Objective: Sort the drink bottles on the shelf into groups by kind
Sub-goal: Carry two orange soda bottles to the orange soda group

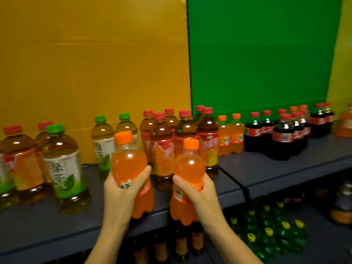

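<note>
Both orange soda bottles, one gripped in the left hand [122, 189] and one in the right hand [198, 191], hang at the shelf [276, 168] front. Reaching toward the orange pair [230, 134] could topple crowded red-capped tea bottles [181, 138].

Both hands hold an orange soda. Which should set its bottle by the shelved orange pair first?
Right. The right hand holds its orange soda nearer the orange pair standing on the shelf, with bare shelf before them. The left hand would likely have to reach across.
</note>
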Demonstrator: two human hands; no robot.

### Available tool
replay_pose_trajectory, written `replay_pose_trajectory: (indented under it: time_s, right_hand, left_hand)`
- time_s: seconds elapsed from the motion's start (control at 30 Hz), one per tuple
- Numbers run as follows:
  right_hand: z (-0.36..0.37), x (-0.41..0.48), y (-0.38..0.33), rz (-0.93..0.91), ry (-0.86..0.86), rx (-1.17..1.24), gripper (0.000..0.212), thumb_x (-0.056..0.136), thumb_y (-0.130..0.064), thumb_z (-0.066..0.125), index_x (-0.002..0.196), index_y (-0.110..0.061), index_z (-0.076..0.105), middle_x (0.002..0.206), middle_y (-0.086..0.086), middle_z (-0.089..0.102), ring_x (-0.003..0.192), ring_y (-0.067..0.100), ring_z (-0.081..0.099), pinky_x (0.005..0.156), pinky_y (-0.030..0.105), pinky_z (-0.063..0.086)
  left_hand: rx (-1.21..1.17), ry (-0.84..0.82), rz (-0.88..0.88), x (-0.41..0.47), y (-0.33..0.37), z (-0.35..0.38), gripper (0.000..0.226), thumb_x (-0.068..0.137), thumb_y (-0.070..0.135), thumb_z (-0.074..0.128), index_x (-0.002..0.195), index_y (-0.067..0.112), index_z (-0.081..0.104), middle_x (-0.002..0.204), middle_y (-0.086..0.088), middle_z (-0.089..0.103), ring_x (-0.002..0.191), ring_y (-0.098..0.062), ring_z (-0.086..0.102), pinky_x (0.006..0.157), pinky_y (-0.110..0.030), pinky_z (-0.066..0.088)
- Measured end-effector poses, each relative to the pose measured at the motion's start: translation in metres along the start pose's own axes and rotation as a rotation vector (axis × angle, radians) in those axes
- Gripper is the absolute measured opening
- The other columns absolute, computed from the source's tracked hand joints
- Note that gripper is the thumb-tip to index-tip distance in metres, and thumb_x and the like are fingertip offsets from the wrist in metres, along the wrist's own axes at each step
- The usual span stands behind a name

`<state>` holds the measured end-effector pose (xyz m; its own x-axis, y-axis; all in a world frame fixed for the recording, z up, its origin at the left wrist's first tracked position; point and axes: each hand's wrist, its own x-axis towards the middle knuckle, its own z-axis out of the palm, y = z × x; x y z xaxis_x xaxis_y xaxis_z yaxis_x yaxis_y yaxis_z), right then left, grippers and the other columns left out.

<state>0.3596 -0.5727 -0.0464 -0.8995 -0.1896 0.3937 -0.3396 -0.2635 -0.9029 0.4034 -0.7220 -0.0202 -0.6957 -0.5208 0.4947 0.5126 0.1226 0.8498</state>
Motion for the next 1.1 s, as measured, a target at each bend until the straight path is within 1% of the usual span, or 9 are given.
replay_pose_trajectory:
  time_s: [0.13,0.23,0.37,0.47,0.7,0.8,0.9,1.03,1.1]
  right_hand:
    - [-0.075,-0.011,-0.021,-0.038,0.083,-0.066,0.055,0.052,-0.053,0.073,0.099,-0.025,0.065,0.092,-0.009,0.072,0.087,0.008,0.068,0.075,0.024,0.052]
    - [-0.138,-0.020,-0.034,-0.042,0.175,-0.100,0.052,0.049,-0.052,0.073,0.090,-0.023,0.065,0.080,-0.010,0.071,0.078,0.008,0.068,0.069,0.020,0.050]
    - [-0.228,-0.036,-0.053,-0.020,0.261,-0.158,0.051,0.046,-0.053,0.072,0.088,-0.025,0.064,0.077,-0.009,0.071,0.077,0.012,0.068,0.072,0.028,0.052]
    - [-0.293,-0.050,-0.067,-0.019,0.317,-0.189,0.047,0.049,-0.049,0.074,0.089,-0.028,0.063,0.077,-0.011,0.071,0.076,0.010,0.068,0.071,0.026,0.051]
    - [-0.410,-0.066,-0.098,-0.003,0.464,-0.235,0.041,0.062,-0.039,0.079,0.097,-0.025,0.061,0.086,-0.006,0.069,0.078,0.010,0.067,0.067,0.025,0.047]
    - [-0.455,-0.063,-0.105,-0.022,0.515,-0.251,0.037,0.064,-0.033,0.077,0.097,-0.026,0.060,0.086,-0.007,0.068,0.075,0.008,0.067,0.065,0.024,0.047]
    - [-0.497,-0.053,-0.109,-0.042,0.564,-0.261,0.034,0.063,-0.034,0.068,0.095,-0.025,0.060,0.087,-0.003,0.068,0.071,0.005,0.066,0.065,0.025,0.047]
    - [-0.556,-0.024,-0.107,-0.077,0.603,-0.303,0.038,0.062,-0.036,0.079,0.094,-0.024,0.061,0.086,-0.002,0.068,0.077,0.010,0.067,0.068,0.028,0.050]
    - [-0.584,-0.003,-0.104,-0.094,0.629,-0.317,0.040,0.059,-0.041,0.075,0.094,-0.025,0.061,0.087,-0.002,0.069,0.082,0.016,0.067,0.072,0.032,0.052]
  left_hand:
    - [-0.066,-0.087,-0.016,-0.025,0.006,0.062,0.059,0.041,0.050,0.074,0.093,0.025,0.063,0.093,-0.007,0.070,0.084,-0.027,0.067,0.075,-0.039,0.053]
    - [-0.108,-0.145,-0.033,-0.047,0.006,0.118,0.056,0.041,0.049,0.073,0.091,0.026,0.063,0.089,-0.002,0.070,0.080,-0.021,0.067,0.072,-0.035,0.053]
    - [-0.147,-0.227,-0.069,-0.082,0.001,0.193,0.054,0.042,0.051,0.072,0.091,0.030,0.063,0.084,0.005,0.070,0.077,-0.016,0.068,0.068,-0.031,0.053]
    - [-0.182,-0.289,-0.096,-0.108,-0.006,0.249,0.056,0.041,0.050,0.073,0.091,0.025,0.063,0.085,-0.002,0.070,0.074,-0.016,0.068,0.068,-0.031,0.051]
    - [-0.178,-0.467,-0.142,-0.153,-0.016,0.372,0.042,0.055,0.040,0.085,0.087,0.030,0.060,0.074,0.009,0.069,0.067,-0.006,0.066,0.062,-0.021,0.050]
    - [-0.176,-0.505,-0.162,-0.160,-0.023,0.419,0.036,0.055,0.036,0.073,0.088,0.028,0.061,0.077,0.006,0.067,0.066,-0.006,0.065,0.065,-0.025,0.049]
    - [-0.176,-0.544,-0.164,-0.161,-0.035,0.467,0.037,0.058,0.037,0.078,0.090,0.027,0.061,0.076,0.008,0.068,0.068,-0.006,0.066,0.066,-0.024,0.048]
    - [-0.180,-0.584,-0.161,-0.156,-0.052,0.536,0.041,0.055,0.039,0.072,0.092,0.028,0.060,0.084,0.005,0.067,0.070,-0.005,0.065,0.067,-0.024,0.048]
    - [-0.181,-0.591,-0.155,-0.149,-0.063,0.571,0.044,0.055,0.039,0.072,0.096,0.027,0.060,0.087,0.005,0.067,0.073,-0.005,0.066,0.069,-0.024,0.048]
